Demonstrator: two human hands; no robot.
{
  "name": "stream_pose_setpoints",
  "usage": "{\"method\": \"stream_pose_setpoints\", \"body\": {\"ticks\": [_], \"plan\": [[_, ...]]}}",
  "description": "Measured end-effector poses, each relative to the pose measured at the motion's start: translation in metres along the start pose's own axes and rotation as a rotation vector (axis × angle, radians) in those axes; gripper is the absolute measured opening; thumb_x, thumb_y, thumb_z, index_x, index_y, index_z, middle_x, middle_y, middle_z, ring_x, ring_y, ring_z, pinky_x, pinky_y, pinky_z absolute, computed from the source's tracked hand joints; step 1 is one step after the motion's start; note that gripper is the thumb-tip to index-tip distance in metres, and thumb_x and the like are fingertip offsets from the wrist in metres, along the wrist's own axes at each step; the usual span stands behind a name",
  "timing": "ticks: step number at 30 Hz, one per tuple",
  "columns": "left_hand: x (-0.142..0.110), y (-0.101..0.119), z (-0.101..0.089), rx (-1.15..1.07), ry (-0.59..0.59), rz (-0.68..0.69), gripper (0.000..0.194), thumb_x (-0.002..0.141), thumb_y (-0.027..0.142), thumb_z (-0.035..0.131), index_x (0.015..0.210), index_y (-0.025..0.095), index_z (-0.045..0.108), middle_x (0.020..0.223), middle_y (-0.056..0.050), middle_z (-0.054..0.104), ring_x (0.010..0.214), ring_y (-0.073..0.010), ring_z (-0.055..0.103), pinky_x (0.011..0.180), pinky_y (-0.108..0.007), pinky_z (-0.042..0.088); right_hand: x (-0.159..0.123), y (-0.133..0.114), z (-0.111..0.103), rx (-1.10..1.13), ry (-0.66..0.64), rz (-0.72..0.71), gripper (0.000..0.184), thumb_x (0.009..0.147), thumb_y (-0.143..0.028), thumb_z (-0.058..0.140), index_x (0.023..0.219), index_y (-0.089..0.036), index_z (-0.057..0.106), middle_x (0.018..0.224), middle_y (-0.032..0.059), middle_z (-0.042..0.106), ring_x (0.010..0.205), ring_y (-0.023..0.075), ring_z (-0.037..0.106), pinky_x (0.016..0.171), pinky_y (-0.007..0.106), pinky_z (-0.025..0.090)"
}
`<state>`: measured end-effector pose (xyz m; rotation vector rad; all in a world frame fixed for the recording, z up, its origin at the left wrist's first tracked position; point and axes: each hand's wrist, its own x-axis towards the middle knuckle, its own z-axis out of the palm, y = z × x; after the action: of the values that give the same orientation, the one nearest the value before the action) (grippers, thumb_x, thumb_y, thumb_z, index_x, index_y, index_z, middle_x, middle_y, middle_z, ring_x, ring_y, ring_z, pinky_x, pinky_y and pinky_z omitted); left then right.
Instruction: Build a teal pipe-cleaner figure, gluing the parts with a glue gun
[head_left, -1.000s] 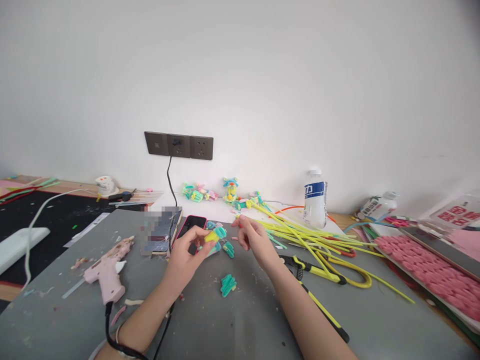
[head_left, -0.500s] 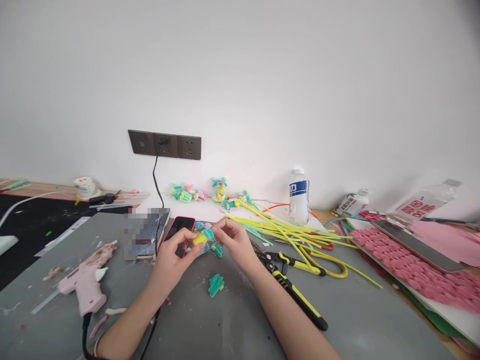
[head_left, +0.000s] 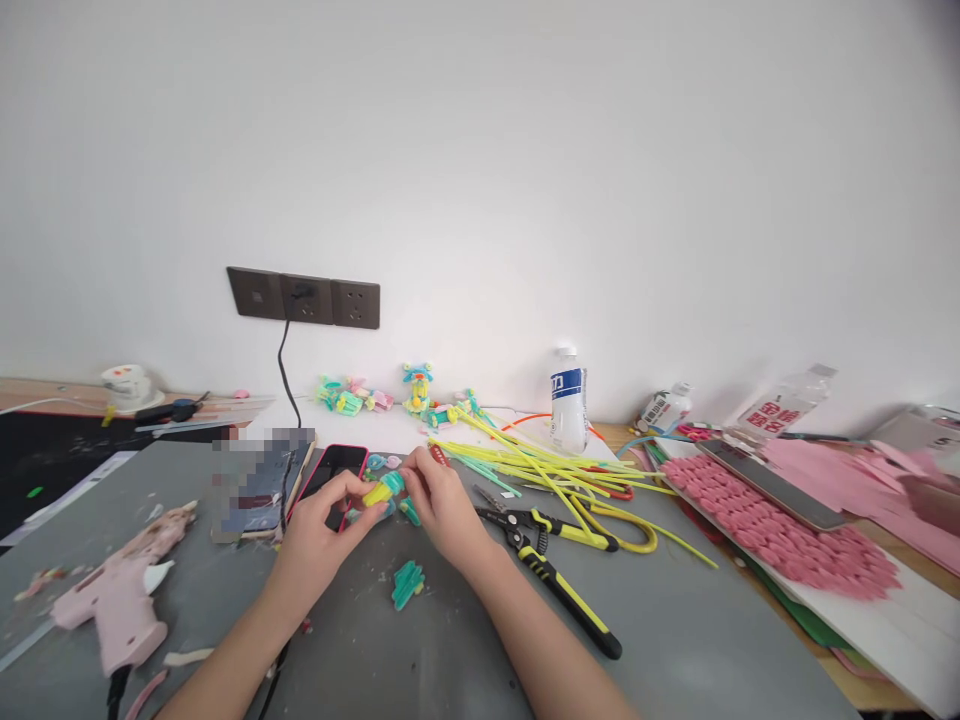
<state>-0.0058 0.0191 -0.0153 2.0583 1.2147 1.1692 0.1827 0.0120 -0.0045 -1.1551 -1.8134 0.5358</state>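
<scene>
A small yellow and teal fuzzy pipe-cleaner piece (head_left: 382, 489) is pinched between the thumb and fingers of my left hand (head_left: 326, 525). Close by its teal end, my right hand (head_left: 442, 505) has its fingertips pressed together; what they hold, if anything, is too small to make out. On the grey mat (head_left: 450, 665) below lies a teal pipe-cleaner piece (head_left: 407, 584). Another small teal piece (head_left: 409, 511) sits between the hands, partly hidden. Behind my left hand lies a pink-edged phone (head_left: 341, 460).
A pink glue gun (head_left: 120, 600) lies at left, its cord running down. To the right are yellow-black pliers (head_left: 555, 580) and loose yellow pipe cleaners (head_left: 540, 460). A bottle (head_left: 568, 405) and a finished fuzzy figure (head_left: 418, 390) stand by the wall. Pink woven work (head_left: 780, 525) lies far right.
The view has turned a little to the right, so everything sits further left. Both hands keep nearly the same pose around the yellow and teal piece.
</scene>
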Motion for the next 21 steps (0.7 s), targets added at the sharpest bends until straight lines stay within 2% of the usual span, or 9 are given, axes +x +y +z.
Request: {"method": "stream_pose_setpoints", "body": {"ticks": [3,6,8,11,12,14,17,19,21], "plan": [[0.001,-0.001,0.0,0.005,0.018,-0.005,0.023,0.086,0.045,0.062,0.079,0.023,0.062,0.072,0.001,0.057,0.067,-0.0173,0.051,0.063,-0.025,0.042,0.002,0.005,-0.005,-0.071,0.075,0.065,0.024,0.1,-0.031,0.037,0.079,-0.023,0.045,0.067,-0.0026,0.053,0.059,0.0156,0.05,0.061,0.026,0.035],[0.002,-0.003,0.0,-0.012,0.035,-0.016,0.025,0.085,0.048,0.062,0.08,0.023,0.062,0.07,0.001,0.055,0.066,-0.0179,0.05,0.062,-0.026,0.041,0.006,0.016,-0.018,-0.09,0.213,0.166,0.033,0.1,-0.036,0.037,0.069,-0.024,0.04,0.058,-0.005,0.042,0.053,0.015,0.041,0.057,0.027,0.032],[0.002,-0.005,0.001,-0.03,0.031,-0.032,0.026,0.084,0.049,0.062,0.081,0.023,0.061,0.071,0.001,0.055,0.067,-0.0183,0.05,0.062,-0.026,0.042,0.009,0.023,-0.026,-0.098,0.256,0.189,0.037,0.099,-0.038,0.04,0.065,-0.025,0.037,0.057,-0.0052,0.038,0.053,0.015,0.037,0.056,0.027,0.031],[0.002,-0.008,0.002,-0.054,0.027,-0.051,0.026,0.084,0.049,0.063,0.082,0.023,0.059,0.073,0.0,0.055,0.067,-0.0181,0.051,0.063,-0.026,0.043,0.011,0.029,-0.031,-0.085,0.276,0.177,0.021,0.094,-0.036,0.048,0.078,-0.023,0.048,0.072,-0.0015,0.05,0.062,0.0159,0.046,0.062,0.028,0.039],[0.002,-0.008,0.002,-0.056,0.033,-0.057,0.027,0.083,0.05,0.063,0.082,0.023,0.059,0.073,0.001,0.055,0.067,-0.0179,0.05,0.063,-0.026,0.043,0.011,0.028,-0.029,-0.064,0.262,0.168,0.015,0.094,-0.035,0.049,0.088,-0.022,0.052,0.08,0.0003,0.055,0.066,0.0162,0.049,0.064,0.028,0.042],[0.003,-0.007,0.002,-0.055,0.041,-0.064,0.028,0.083,0.05,0.063,0.08,0.023,0.058,0.072,0.001,0.054,0.066,-0.0175,0.05,0.062,-0.026,0.043,0.009,0.022,-0.024,0.04,0.17,0.138,0.022,0.095,-0.037,0.049,0.107,-0.02,0.056,0.089,0.0024,0.06,0.072,0.0165,0.055,0.067,0.028,0.046],[0.004,-0.004,0.001,-0.065,0.012,-0.049,0.027,0.084,0.049,0.062,0.08,0.022,0.06,0.071,0.001,0.054,0.064,-0.0171,0.05,0.06,-0.025,0.043,0.003,0.004,-0.013,0.264,-0.075,0.048,0.035,0.093,-0.043,0.057,0.122,-0.022,0.057,0.095,0.0025,0.063,0.081,0.0169,0.059,0.074,0.028,0.048],[0.004,-0.002,0.001,-0.072,-0.033,-0.017,0.026,0.086,0.048,0.061,0.081,0.022,0.061,0.07,0.001,0.055,0.064,-0.0169,0.052,0.06,-0.024,0.043,0.001,-0.008,-0.009,0.342,-0.168,-0.004,0.035,0.09,-0.042,0.065,0.119,-0.022,0.06,0.099,0.0027,0.065,0.086,0.0173,0.059,0.078,0.028,0.047],[0.004,-0.002,0.002,-0.053,-0.093,0.016,0.024,0.087,0.046,0.06,0.08,0.022,0.062,0.071,0.001,0.058,0.065,-0.0176,0.055,0.061,-0.025,0.046,0.001,-0.016,-0.008,0.362,-0.182,-0.013,0.024,0.089,-0.039,0.066,0.106,-0.022,0.064,0.096,0.0022,0.065,0.085,0.0168,0.059,0.076,0.027,0.047]]}}
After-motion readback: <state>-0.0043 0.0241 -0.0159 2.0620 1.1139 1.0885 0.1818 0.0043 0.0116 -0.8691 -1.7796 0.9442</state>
